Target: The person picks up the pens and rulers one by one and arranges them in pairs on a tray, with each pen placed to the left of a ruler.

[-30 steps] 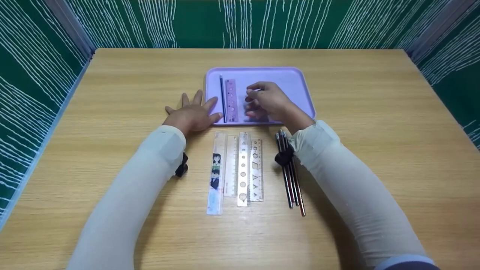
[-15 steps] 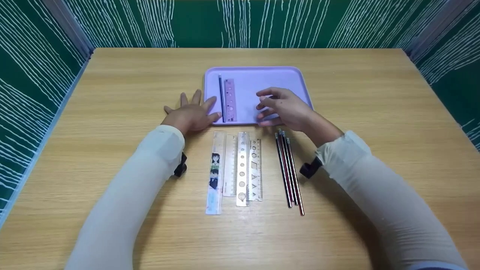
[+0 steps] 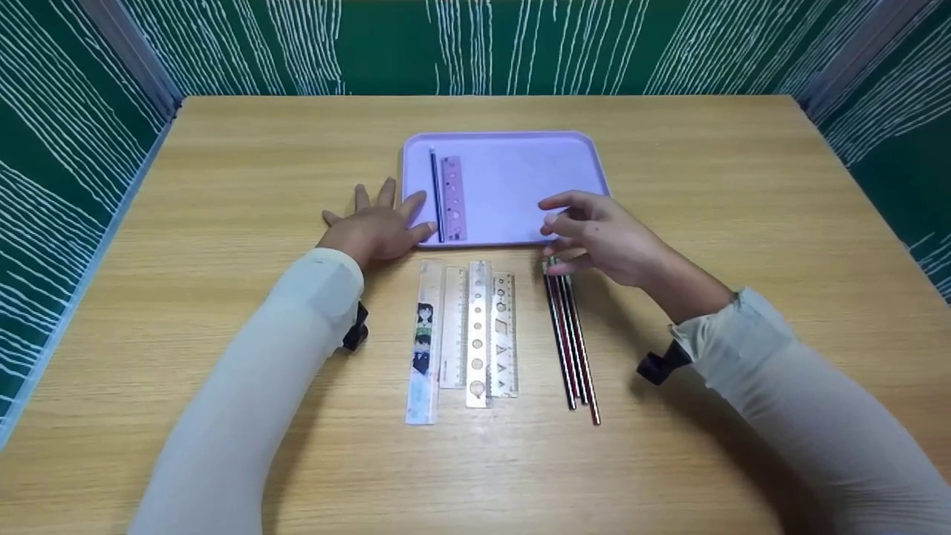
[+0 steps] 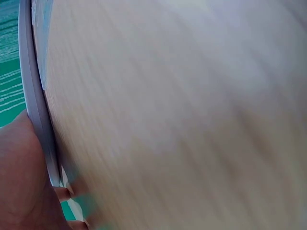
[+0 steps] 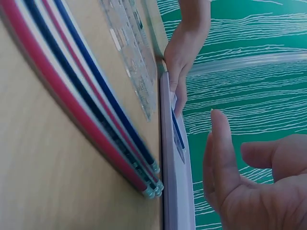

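My left hand (image 3: 375,229) lies with spread fingers at the left edge of the lilac tray (image 3: 531,148), thumb and forefinger over its rim. On the tray's left side a dark pencil (image 3: 437,197) lies beside a pink ruler (image 3: 454,199). My right hand (image 3: 609,234) hovers with loosely bent fingers over the tray's front right corner and holds nothing. Below its fingertips are several striped pencils (image 3: 576,342) in a bundle, red and dark ones in the right wrist view, eraser ends toward the tray. The left wrist view shows part of the left hand (image 4: 24,177) against the tray edge.
In front of the tray several clear rulers lie side by side: a picture-printed ruler (image 3: 423,349), a plain ruler (image 3: 452,334), a ruler with round holes (image 3: 478,342) and a ruler with cut-out shapes (image 3: 505,334). Green white-streaked walls (image 3: 386,44) enclose the wooden table (image 3: 260,148).
My right hand has moved right and toward me, from over the middle of the tray to above the top of the pencil bundle. The left hand has stayed in place.
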Demonstrator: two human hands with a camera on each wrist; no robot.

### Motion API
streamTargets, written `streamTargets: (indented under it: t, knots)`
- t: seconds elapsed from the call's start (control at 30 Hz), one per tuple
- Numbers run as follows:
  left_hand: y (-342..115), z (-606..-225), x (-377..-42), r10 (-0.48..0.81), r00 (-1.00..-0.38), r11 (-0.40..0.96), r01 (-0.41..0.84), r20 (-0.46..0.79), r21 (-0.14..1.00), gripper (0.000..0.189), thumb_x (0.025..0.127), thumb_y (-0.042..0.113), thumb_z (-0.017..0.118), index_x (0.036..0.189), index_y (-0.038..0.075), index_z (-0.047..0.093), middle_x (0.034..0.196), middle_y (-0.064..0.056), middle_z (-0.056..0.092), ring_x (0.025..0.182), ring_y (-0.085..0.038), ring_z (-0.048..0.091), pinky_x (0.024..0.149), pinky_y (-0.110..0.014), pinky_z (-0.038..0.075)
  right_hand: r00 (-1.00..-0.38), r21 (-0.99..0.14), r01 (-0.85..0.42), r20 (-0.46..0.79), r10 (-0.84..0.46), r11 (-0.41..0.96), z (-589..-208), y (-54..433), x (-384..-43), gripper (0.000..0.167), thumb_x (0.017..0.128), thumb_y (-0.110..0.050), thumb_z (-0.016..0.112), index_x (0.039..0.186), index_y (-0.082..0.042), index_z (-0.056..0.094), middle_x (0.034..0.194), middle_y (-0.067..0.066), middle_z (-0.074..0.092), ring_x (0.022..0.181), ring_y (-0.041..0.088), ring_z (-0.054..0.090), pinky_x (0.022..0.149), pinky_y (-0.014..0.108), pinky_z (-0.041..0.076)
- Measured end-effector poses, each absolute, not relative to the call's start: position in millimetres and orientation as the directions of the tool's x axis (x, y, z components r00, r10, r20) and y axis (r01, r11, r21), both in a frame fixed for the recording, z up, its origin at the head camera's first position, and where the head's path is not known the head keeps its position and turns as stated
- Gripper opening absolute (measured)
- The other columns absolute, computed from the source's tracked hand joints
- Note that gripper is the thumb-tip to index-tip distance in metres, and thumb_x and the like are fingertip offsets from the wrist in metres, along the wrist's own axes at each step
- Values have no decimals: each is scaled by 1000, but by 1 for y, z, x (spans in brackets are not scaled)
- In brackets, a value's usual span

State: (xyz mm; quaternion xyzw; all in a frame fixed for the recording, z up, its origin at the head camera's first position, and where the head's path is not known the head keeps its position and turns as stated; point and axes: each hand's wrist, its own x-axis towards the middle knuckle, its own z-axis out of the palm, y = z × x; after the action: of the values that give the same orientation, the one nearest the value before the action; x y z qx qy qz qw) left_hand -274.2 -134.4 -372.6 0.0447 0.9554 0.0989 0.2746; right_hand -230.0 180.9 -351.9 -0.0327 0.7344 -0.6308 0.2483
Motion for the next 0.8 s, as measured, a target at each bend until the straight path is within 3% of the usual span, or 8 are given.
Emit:
streamTargets:
  t: [0.47,0.8]
  knots:
    - [-134,-374,-272,146,-853,972,30,-501,232,75,98,75,29,160,50,-5,171,-3,-23,152,-47,-26,104,-88,-10,-875,-921,309,-372,-309,236,-370,205,-200,48,105,-13,55,149,-4,38,115,13,50,92,19,63,80,38,65]
    - [-134,-372,-272,150,-853,971,33,-500,235,74,98,76,28,160,50,-6,170,-3,-24,152,-46,-27,104,-88,-10,-885,-912,286,-370,-284,295,-377,209,-184,49,104,-16,59,147,-3,40,117,14,49,90,22,64,80,42,65]
